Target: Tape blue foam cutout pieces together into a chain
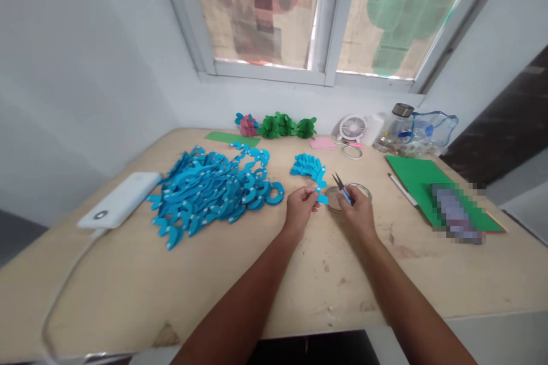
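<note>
The left hand (301,205) pinched blue paper (323,200) (likely light, bendy, best held by edges); the right hand (358,209) gripped a pointy tool (341,186).

Both arms reach in over the front edge of the worktop (128,285), bare as far as they show. The left forearm (248,291) slants forward and rightward; the right forearm (406,291) slants forward and leftward, so the two draw together away from that edge. The hands sit nearer each other than the forearms do, side by side but apart, well in from the front edge. The left hand (303,205) pinches with thumb and forefinger, its other fingers curled beneath. The right hand (358,208) is closed in a grip, its back turned mostly upward.
</note>
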The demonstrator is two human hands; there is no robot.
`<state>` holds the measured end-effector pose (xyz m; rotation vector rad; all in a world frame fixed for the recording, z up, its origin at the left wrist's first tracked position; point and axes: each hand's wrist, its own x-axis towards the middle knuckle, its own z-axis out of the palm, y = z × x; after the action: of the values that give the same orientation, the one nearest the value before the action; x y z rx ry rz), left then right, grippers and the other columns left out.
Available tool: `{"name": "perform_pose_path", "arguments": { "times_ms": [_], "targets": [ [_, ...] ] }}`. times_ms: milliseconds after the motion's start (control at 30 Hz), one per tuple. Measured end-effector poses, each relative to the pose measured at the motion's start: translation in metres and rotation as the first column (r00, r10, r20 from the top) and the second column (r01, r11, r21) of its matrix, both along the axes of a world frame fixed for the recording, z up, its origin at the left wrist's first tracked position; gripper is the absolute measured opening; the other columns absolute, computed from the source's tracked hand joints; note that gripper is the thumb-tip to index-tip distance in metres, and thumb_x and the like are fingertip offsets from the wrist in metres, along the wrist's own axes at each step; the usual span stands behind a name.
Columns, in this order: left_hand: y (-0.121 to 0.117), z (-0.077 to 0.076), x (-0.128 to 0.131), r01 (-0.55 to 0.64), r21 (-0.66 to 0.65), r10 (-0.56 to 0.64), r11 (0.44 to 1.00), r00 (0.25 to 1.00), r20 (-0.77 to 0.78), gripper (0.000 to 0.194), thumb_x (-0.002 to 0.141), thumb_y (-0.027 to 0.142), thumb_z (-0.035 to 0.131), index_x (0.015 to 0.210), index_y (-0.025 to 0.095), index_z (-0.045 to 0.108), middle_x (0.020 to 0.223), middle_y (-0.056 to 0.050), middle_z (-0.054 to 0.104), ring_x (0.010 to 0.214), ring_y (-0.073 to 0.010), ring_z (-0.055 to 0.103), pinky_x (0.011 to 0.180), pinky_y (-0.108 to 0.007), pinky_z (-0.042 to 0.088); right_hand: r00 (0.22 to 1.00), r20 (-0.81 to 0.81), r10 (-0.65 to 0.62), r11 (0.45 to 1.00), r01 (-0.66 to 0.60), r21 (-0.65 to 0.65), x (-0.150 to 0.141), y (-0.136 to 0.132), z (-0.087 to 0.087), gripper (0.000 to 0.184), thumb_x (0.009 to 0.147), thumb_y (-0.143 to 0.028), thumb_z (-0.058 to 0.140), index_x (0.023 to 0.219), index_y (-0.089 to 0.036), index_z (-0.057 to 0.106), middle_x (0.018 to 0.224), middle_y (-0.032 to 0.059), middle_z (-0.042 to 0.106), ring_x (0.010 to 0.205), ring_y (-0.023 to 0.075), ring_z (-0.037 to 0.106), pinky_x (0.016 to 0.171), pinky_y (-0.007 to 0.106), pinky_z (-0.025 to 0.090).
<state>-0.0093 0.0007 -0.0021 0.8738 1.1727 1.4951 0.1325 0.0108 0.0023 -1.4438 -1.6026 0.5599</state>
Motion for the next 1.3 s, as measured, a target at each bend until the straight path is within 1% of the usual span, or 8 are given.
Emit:
{"name": "perform_pose_path", "arguments": {
  "times_ms": [200,300,533,700,900,1033,1133,1300],
  "targets": [
    [0.0,-0.003,0.0,-0.007,0.002,0.007,1.0,1.0,0.008,0.011,0.063,0.023,0.063,0.068,0.013,0.061,0.051,0.002,0.058,0.043,-0.0081,0.052,0.043,-0.018,0.04,0.999,0.026,0.028,0.999,-0.029,0.034,-0.003,-0.002,0.0,0.028,0.075,-0.039,0.048,0.081,-0.016,0.064,0.063,0.0012,0.06,0.057,0.0145,0.051,0.053,0.023,0.036],
    [0.0,-0.004,0.001,-0.002,-0.003,0.002,1.0,1.0,0.014,0.012,0.062,0.023,0.064,0.068,0.014,0.059,0.05,0.002,0.058,0.042,-0.0082,0.052,0.043,-0.019,0.039,0.985,0.166,-0.052,0.998,0.046,0.039,0.003,-0.001,0.001,0.025,0.075,-0.036,0.049,0.082,-0.018,0.065,0.064,0.0019,0.062,0.06,0.0156,0.053,0.055,0.024,0.036],
    [0.001,-0.004,0.0,-0.026,-0.033,0.027,0.999,0.999,0.028,0.014,0.062,0.026,0.064,0.066,0.014,0.059,0.048,0.003,0.056,0.041,-0.0086,0.052,0.042,-0.019,0.039,0.798,0.546,-0.258,0.951,0.308,-0.001,0.031,0.012,0.001,0.033,0.077,-0.039,0.049,0.101,-0.022,0.064,0.084,0.0091,0.068,0.069,0.0208,0.059,0.057,0.028,0.034],
    [0.002,-0.005,0.002,-0.027,-0.047,0.029,0.999,0.999,0.044,0.011,0.063,0.025,0.062,0.062,0.015,0.058,0.046,0.003,0.054,0.041,-0.0085,0.05,0.042,-0.019,0.037,0.667,0.696,-0.265,0.95,0.303,0.071,0.04,0.014,-0.003,0.038,0.077,-0.044,0.047,0.096,-0.018,0.067,0.085,0.015,0.067,0.08,0.0282,0.058,0.064,0.036,0.037],
    [0.001,-0.005,0.003,-0.021,-0.049,0.024,0.999,0.998,0.06,0.009,0.064,0.023,0.061,0.062,0.014,0.059,0.046,0.003,0.054,0.04,-0.0081,0.049,0.041,-0.019,0.036,0.657,0.678,-0.329,0.944,0.258,0.207,0.046,0.015,-0.008,0.036,0.076,-0.044,0.049,0.095,-0.02,0.067,0.09,0.0132,0.066,0.082,0.0304,0.055,0.063,0.039,0.037],
    [0.001,-0.006,0.006,-0.007,-0.074,0.009,0.997,0.999,0.032,0.01,0.063,0.024,0.061,0.059,0.014,0.059,0.044,0.003,0.051,0.039,-0.0079,0.047,0.039,-0.019,0.034,0.77,0.548,-0.328,0.894,0.064,0.444,0.033,0.013,-0.006,0.025,0.08,-0.035,0.048,0.088,-0.019,0.066,0.084,0.0108,0.067,0.078,0.0257,0.056,0.067,0.036,0.04],
    [0.001,-0.007,0.008,0.0,-0.066,-0.001,0.998,1.0,-0.013,0.009,0.063,0.022,0.059,0.059,0.014,0.06,0.045,0.002,0.051,0.04,-0.0082,0.046,0.038,-0.019,0.033,0.842,0.494,-0.217,0.794,-0.143,0.591,0.015,0.007,-0.003,0.02,0.083,-0.029,0.048,0.085,-0.018,0.064,0.083,0.0078,0.067,0.077,0.021,0.058,0.073,0.032,0.043],
    [0.002,-0.009,0.011,-0.05,-0.002,0.05,0.999,0.996,-0.076,0.008,0.063,0.02,0.06,0.059,0.014,0.063,0.048,0.001,0.053,0.045,-0.0085,0.046,0.043,-0.019,0.035,0.833,0.545,-0.092,0.711,-0.328,0.622,-0.004,-0.004,0.0,0.017,0.084,-0.025,0.048,0.081,-0.019,0.064,0.08,0.0062,0.066,0.072,0.0179,0.058,0.071,0.03,0.042]
  ]
}}
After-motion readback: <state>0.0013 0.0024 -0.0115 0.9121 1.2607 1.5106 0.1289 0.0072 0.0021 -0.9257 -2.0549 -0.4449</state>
